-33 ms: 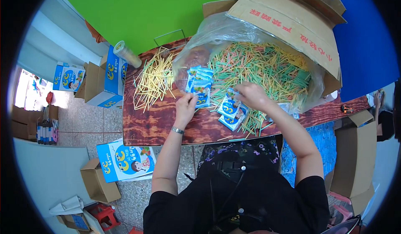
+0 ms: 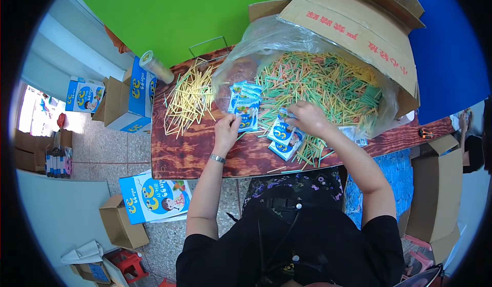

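Barely anything's changed since the earlier frame, just a tiny shift in both hands. Left hand (image 2: pixel 225 132) has its fingers pinching the edge of the left packets (image 2: pixel 248 114), over the counter (image 2: pixel 179 159). Right hand (image 2: pixel 310 119) bends over the right packets (image 2: pixel 286 146); can't tell if those fingers grip. Carton (image 2: pixel 353 36) hides the stick heap's (image 2: pixel 318 82) back.

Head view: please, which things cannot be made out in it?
In the head view:
Right hand: whether it grips anything; the hand itself hides this.
Lower packet near it: partly covered by the upper packet.
Carton: deep inside, hidden by its upper wall.
Blue panel: cut off by the dark fisheye rim.
Orange-black object: too small to identify.
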